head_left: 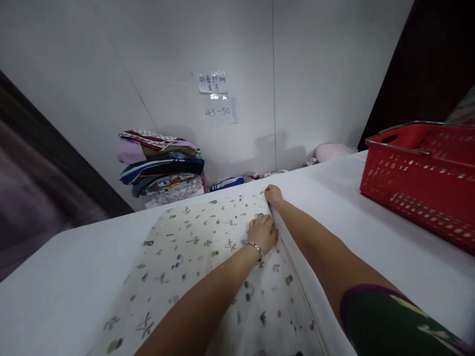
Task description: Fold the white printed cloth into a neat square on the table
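A cream cloth (200,247) printed with small leaves and plant-like figures lies spread across the white table, its right side running along a straight edge towards me. My left hand (262,232), with a bracelet at the wrist, rests on top of the cloth close to that right edge, fingers laid out over it. Farther away, at the cloth's far right corner, my right hand (273,194) is closed on the edge of the cloth; its fingertips are mostly hidden. A paler strip of fabric shows along the right edge, beneath my right forearm.
On the right of the white table (330,198) stands a red plastic basket (419,173) with a metal handle. Behind the table's far edge rises a pile of folded textiles (163,163); more fabric (227,183) lies along the wall. Two handwritten paper signs (213,83) hang there.
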The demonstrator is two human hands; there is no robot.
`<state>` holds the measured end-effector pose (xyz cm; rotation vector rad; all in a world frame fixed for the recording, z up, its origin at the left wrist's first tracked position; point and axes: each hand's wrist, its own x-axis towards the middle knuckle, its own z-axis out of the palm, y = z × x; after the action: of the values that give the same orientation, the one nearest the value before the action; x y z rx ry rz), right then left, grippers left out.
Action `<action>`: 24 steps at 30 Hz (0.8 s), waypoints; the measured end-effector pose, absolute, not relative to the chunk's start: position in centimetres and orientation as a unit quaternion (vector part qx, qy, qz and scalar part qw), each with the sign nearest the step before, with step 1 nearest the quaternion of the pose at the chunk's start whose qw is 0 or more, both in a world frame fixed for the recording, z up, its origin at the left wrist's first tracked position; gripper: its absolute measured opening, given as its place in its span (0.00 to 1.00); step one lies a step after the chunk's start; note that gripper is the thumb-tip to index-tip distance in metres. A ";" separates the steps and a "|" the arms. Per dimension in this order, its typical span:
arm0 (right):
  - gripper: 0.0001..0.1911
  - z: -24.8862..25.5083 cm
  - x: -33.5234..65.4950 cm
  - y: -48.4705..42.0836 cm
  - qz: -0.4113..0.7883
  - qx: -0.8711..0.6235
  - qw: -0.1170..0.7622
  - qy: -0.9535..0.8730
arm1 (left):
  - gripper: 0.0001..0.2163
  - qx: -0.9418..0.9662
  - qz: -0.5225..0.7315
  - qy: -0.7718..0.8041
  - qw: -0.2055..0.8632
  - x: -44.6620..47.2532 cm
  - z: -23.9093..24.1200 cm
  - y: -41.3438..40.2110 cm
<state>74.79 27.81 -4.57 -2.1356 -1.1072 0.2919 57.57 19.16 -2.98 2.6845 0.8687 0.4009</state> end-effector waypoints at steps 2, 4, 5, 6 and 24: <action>0.13 -4.6 75.0 27.6 0.117 -0.819 0.337 -0.449 | 0.13 0.935 0.126 0.301 0.140 57.6 -3.2 18.8; 0.13 -4.4 75.2 27.3 0.126 -0.809 0.324 -0.475 | 0.14 0.933 0.124 0.309 0.141 57.6 -3.3 18.6; 0.14 -4.4 75.2 27.1 0.128 -0.804 0.318 -0.485 | 0.15 0.930 0.126 0.314 0.141 57.5 -3.4 18.5; 0.14 -4.3 75.2 26.9 0.127 -0.803 0.313 -0.491 | 0.16 0.927 0.130 0.323 0.141 57.4 -3.4 18.5; 0.13 -4.3 74.4 27.8 0.071 -0.851 0.245 -0.458 | 0.19 0.920 0.137 0.331 0.157 57.0 -4.1 18.6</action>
<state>74.35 27.76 -4.32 -2.3235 -1.2502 0.1937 56.98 18.56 -4.08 2.6325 0.9485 0.3930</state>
